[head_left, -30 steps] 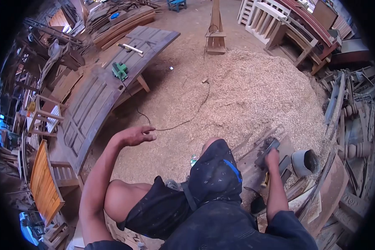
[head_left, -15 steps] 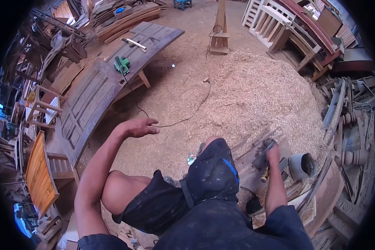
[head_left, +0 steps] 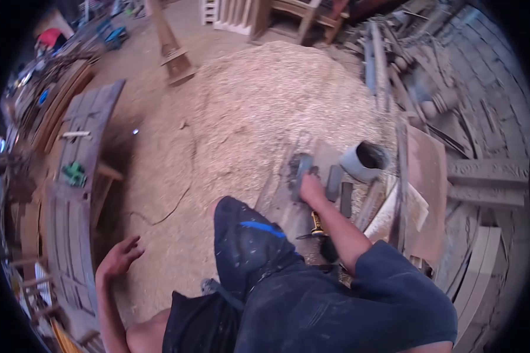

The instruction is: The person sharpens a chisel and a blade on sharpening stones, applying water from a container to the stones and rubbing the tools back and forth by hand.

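Note:
My left hand (head_left: pixel 121 257) hangs in the air over the dusty floor at lower left, fingers apart, with nothing in it. On the right, my right hand (head_left: pixel 311 187) is closed round a dark grey flat block (head_left: pixel 302 170) on a worn wooden board (head_left: pixel 277 203). Another grey block (head_left: pixel 334 183) lies just right of that hand. A yellow and black tool (head_left: pixel 317 223) sits below the wrist. Beyond the blocks stands a grey round container (head_left: pixel 365 162), its dark opening facing up and right.
A panelled wooden door (head_left: pixel 70 235) lies raised at the left, bearing a green power tool (head_left: pixel 74 175). A cable (head_left: pixel 185 194) crosses the floor. Wood shavings (head_left: pixel 288 82) are heaped ahead. Carved timbers (head_left: pixel 489 173) and planks crowd the right.
The view has swung to the right, shifting the door and shavings leftward. My left hand is lower in view. My right hand remains at the dark block on the board.

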A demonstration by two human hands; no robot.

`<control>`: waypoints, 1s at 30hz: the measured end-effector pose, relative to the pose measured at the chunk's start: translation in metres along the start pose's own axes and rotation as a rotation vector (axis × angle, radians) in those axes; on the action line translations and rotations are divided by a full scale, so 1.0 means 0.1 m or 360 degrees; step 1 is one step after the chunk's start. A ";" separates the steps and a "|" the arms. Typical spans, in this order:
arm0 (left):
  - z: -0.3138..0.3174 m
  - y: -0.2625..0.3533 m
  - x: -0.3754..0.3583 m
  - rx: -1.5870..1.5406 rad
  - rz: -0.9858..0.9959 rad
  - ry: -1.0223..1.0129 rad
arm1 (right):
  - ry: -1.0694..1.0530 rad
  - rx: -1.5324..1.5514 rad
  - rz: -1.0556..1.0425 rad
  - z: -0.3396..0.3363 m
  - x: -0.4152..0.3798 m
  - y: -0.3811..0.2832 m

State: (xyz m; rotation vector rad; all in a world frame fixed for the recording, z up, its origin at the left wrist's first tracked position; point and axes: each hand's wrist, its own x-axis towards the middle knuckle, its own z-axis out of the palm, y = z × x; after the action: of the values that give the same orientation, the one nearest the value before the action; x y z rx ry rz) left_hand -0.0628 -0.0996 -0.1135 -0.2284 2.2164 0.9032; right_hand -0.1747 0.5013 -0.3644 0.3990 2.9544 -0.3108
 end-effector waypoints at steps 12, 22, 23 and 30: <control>-0.05 0.30 0.17 -0.0143 -0.0043 -0.0082 | -0.0142 0.0059 0.0131 -0.24 0.11 -0.01; -0.06 0.27 0.20 -0.0138 -0.0022 -0.0082 | -0.0158 0.0075 0.0133 -0.22 0.11 -0.16; -0.05 0.20 0.21 -0.0121 -0.0039 -0.0082 | -0.0180 0.0083 0.0128 -0.21 0.19 -0.17; -0.01 0.25 0.14 -0.0205 -0.0027 -0.0120 | -0.0047 0.0171 0.0092 -0.16 0.17 -0.19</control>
State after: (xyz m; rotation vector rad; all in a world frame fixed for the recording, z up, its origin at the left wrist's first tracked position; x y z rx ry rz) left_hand -0.0837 -0.0810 -0.1090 -0.2686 2.0865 1.0300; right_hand -0.1980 0.4911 -0.3486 0.4881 2.8996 -0.4655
